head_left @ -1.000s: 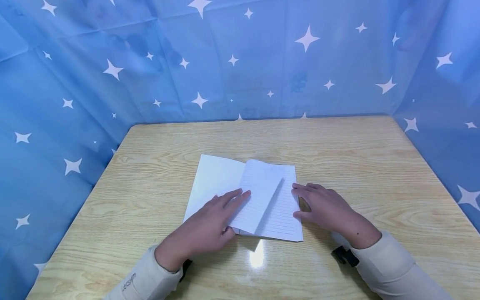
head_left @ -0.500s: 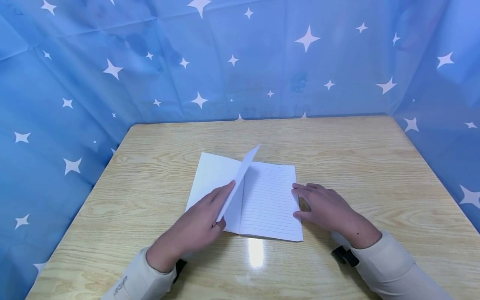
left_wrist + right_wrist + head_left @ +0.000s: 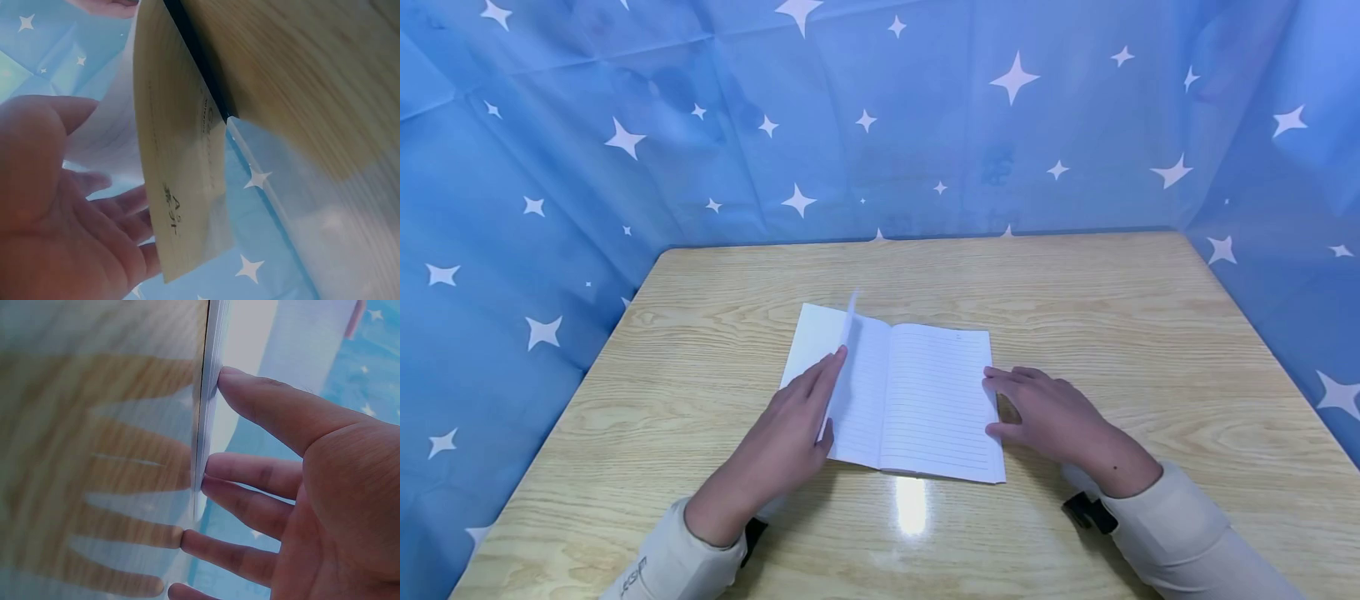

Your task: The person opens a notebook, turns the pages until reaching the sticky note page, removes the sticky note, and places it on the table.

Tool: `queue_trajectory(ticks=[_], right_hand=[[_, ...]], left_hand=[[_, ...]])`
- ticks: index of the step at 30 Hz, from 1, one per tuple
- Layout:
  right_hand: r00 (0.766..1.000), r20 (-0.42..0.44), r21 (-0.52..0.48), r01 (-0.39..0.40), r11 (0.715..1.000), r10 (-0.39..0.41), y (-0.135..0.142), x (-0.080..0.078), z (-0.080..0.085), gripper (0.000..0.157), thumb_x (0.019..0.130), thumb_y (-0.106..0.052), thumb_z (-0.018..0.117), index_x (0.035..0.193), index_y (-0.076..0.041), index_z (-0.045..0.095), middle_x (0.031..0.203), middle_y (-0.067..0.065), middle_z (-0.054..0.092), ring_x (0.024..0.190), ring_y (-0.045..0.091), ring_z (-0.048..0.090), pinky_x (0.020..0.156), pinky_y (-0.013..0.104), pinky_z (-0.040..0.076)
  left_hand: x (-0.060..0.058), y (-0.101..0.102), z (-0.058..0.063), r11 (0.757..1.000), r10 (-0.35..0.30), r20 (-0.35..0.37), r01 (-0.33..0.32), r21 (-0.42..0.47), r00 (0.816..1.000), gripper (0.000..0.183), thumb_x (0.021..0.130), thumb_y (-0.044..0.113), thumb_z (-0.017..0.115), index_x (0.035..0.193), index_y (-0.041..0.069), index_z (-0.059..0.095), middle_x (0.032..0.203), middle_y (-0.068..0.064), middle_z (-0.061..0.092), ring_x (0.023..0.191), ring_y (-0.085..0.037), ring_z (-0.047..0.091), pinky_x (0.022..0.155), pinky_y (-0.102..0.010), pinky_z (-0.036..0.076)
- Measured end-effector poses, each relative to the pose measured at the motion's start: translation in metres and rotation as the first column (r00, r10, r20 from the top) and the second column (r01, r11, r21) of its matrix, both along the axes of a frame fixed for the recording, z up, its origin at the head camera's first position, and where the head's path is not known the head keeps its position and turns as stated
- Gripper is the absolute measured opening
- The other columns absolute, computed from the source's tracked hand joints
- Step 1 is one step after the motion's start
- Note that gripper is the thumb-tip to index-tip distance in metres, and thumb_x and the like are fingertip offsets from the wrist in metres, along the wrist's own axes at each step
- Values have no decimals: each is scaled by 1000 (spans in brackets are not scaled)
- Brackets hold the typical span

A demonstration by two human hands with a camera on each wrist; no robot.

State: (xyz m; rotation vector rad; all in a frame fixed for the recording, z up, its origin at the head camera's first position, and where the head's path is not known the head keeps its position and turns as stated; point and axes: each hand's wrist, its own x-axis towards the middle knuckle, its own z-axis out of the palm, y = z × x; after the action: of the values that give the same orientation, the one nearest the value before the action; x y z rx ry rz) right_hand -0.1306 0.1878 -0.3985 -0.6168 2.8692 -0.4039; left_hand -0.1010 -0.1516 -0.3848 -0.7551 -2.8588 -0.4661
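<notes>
A lined notebook (image 3: 936, 400) lies spread on the table, its ruled right-hand page flat. On its left half one page (image 3: 848, 325) stands almost upright, nearly edge-on to the head view. My left hand (image 3: 784, 437) is against this page with fairly straight fingers, the thumb on the right of it. The left wrist view shows the notebook's tan cover (image 3: 175, 144) with dark printed writing beside the left fingers. At the notebook's right edge rests my right hand (image 3: 1048, 412). In the right wrist view its thumb and extended fingers (image 3: 256, 475) touch the notebook's edge.
The wooden table (image 3: 1075, 292) has a glossy top that reflects the right fingers and a bright light patch in front of the notebook. A blue curtain (image 3: 925, 150) with white stars hangs behind and at both sides. Black straps (image 3: 1090, 512) show at the wrists.
The left hand has moved leftward, turning the page from the right half over to the left. The ruled right page is now uncovered. My right hand has stayed put.
</notes>
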Motion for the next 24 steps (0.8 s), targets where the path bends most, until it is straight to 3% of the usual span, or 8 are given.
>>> queue_trajectory(ticks=[4, 11, 18, 24], right_hand=[[1000, 2, 2, 4, 1000, -4, 0, 0, 0, 63, 85, -35, 78, 137, -3, 60, 149, 13, 53, 134, 46, 49, 99, 62, 46], [1000, -1, 1, 6, 1000, -6, 0, -1, -1, 64, 85, -34, 79, 138, -4, 60, 149, 13, 53, 133, 46, 49, 99, 62, 46], [1000, 17, -6, 10, 1000, -10, -1, 0, -1, 65, 85, -35, 78, 139, -4, 58, 150, 12, 52, 134, 47, 48, 99, 64, 45], [1000, 11, -1, 17, 1000, -17, -1, 0, 1, 65, 85, -35, 78, 139, -4, 58, 150, 12, 53, 135, 47, 48, 99, 64, 45]], left_hand=[[-1, -2, -3, 999, 21, -27, -22, -38, 999, 100, 80, 0, 75, 161, 14, 18, 160, -21, 31, 143, -39, 41, 109, -58, 42], [0, -3, -4, 983, 72, -23, -75, -167, 997, 105, 68, 10, 88, 157, 22, 33, 164, -18, 23, 150, -42, 25, 116, -67, 25], [-1, -6, -5, 971, 55, -77, -71, -229, 996, 75, 76, 16, 80, 145, 22, 53, 162, -19, 29, 150, -45, 24, 113, -72, 23], [-2, -7, -6, 957, 62, -64, -77, -279, 996, 59, 80, 21, 79, 136, 25, 62, 159, -17, 38, 148, -50, 25, 112, -76, 20]])
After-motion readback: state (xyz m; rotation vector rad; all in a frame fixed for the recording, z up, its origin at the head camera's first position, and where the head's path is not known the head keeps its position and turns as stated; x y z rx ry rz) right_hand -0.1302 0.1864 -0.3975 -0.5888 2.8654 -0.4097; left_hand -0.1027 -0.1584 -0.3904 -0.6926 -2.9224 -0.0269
